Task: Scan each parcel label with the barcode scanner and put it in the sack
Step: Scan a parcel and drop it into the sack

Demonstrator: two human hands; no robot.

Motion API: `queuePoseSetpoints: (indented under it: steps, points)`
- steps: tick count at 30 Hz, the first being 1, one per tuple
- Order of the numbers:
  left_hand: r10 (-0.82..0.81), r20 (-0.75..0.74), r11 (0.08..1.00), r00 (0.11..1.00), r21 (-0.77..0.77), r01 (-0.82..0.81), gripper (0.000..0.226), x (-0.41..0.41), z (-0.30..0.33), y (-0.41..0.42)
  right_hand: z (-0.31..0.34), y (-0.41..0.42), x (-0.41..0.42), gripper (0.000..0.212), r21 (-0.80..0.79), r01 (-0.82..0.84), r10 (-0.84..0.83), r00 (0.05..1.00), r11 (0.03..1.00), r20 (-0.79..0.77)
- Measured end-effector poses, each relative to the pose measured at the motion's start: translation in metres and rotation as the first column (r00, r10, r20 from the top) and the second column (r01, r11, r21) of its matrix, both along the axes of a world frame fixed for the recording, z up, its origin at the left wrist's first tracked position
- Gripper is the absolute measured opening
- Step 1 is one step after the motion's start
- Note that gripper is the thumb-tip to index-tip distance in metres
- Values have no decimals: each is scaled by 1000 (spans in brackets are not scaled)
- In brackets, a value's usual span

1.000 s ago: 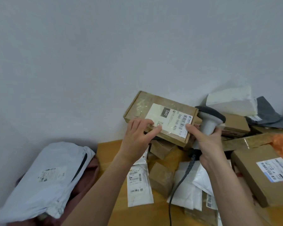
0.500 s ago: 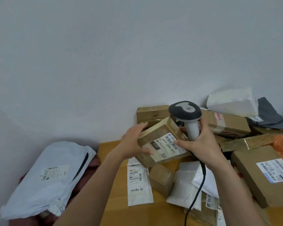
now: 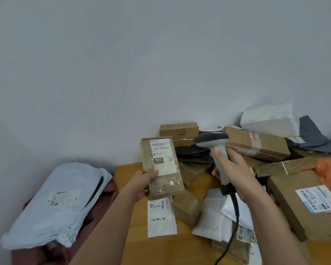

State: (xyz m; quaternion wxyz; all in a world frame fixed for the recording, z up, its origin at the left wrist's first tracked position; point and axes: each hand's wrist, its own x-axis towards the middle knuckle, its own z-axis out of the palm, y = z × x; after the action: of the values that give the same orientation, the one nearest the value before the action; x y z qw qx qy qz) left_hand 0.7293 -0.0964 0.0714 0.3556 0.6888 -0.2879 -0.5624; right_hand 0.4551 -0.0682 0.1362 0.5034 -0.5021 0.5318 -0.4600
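My left hand grips the lower end of a flat brown cardboard parcel held upright above the table, its white label with a barcode and "060" facing me. My right hand grips the handle of a grey barcode scanner just right of the parcel, its dark head turned left toward the label; a black cable hangs from the handle. A dark red sack sits at the lower left with a pale grey mailer bag lying on top of it.
The wooden table is heaped with parcels: brown boxes, a large labelled box at right, white mailers, a white wrapped package, grey and orange bags. A plain wall stands behind.
The parcel has turned upright and moved left in my left hand alone, label toward me. My right hand has let go of the parcel and tilted the scanner head left toward the label.
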Motion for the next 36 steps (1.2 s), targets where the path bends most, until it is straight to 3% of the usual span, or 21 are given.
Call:
queuePoseSetpoints:
  steps: [12,23,31,36]
  points:
    - [155,-75,987,985,48,-152,30,19,-12,18,26,28,29,33,-78,-211,214,976,974,29]
    - [198,-136,980,971,54,-193,40,45,-18,39,44,50,53,53,-122,-292,300,953,948,46]
    - [274,-157,962,949,37,-272,32,90,-18,69,40,57,99,49,-108,-361,367,929,926,43]
    - [392,-190,919,900,38,-392,30,134,-33,95,23,62,143,41,2,-350,347,928,937,132]
